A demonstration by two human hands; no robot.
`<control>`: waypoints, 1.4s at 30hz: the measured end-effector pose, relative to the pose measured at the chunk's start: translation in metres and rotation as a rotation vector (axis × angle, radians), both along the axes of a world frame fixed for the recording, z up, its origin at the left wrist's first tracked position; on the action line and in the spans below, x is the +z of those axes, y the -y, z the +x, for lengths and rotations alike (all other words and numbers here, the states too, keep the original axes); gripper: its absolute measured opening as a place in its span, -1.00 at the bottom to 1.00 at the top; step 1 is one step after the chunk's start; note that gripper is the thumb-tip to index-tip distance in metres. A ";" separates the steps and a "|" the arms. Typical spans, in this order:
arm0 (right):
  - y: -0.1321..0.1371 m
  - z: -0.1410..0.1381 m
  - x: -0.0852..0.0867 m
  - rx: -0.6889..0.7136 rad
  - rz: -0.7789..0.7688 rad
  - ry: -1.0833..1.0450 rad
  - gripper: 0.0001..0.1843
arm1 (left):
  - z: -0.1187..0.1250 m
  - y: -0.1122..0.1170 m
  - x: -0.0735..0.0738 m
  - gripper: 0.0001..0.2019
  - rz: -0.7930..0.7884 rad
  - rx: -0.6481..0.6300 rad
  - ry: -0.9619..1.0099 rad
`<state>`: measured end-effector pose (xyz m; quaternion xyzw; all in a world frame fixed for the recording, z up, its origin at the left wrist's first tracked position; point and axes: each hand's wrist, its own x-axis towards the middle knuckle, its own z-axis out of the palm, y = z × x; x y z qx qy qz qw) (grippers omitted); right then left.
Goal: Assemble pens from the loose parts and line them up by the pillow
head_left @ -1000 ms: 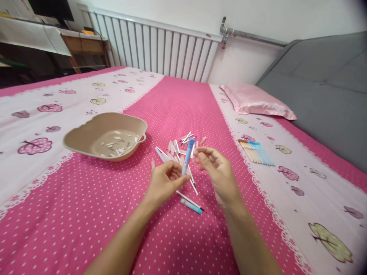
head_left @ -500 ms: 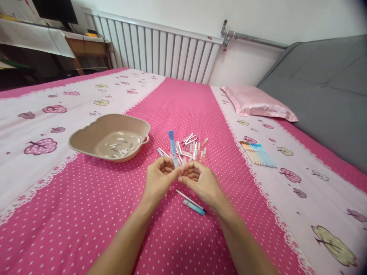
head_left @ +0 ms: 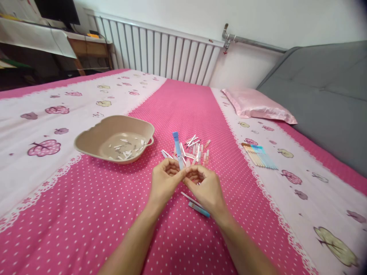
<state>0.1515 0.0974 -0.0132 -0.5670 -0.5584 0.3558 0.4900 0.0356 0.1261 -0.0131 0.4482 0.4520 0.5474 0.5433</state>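
My left hand (head_left: pixel 166 180) and my right hand (head_left: pixel 205 187) meet fingertip to fingertip over the pink dotted bedspread (head_left: pixel 86 214). Both pinch the lower end of a light blue pen (head_left: pixel 177 149), which stands nearly upright with its cap end up. Just behind the hands lies a heap of loose pen parts (head_left: pixel 195 151), white and pale pink. A thin white refill (head_left: pixel 189 198) and a short blue pen piece (head_left: pixel 198 209) lie under my right wrist.
A beige scalloped bowl (head_left: pixel 94 133) with several small white bits sits to the left. A neat row of assembled pens (head_left: pixel 259 156) lies to the right. A pink pillow (head_left: pixel 255 107), grey headboard (head_left: pixel 323 95) and white radiator (head_left: pixel 160 53) stand beyond.
My right hand came in from open fingers to pinch the pen's lower end beside the left. The pen tipped from leaning right to nearly upright. The view shifted slightly.
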 end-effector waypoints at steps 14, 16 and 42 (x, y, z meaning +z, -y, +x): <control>-0.009 0.028 0.020 -0.278 0.197 0.010 -0.84 | -0.001 -0.008 0.005 -0.57 0.071 -0.015 -0.227; -0.009 0.047 0.026 -0.341 0.213 0.028 -0.83 | -0.003 -0.009 0.002 -0.57 0.087 -0.003 -0.273; -0.030 0.351 -0.018 -1.037 -0.538 0.601 -0.79 | -0.017 -0.027 -0.020 -0.52 0.162 0.062 -0.664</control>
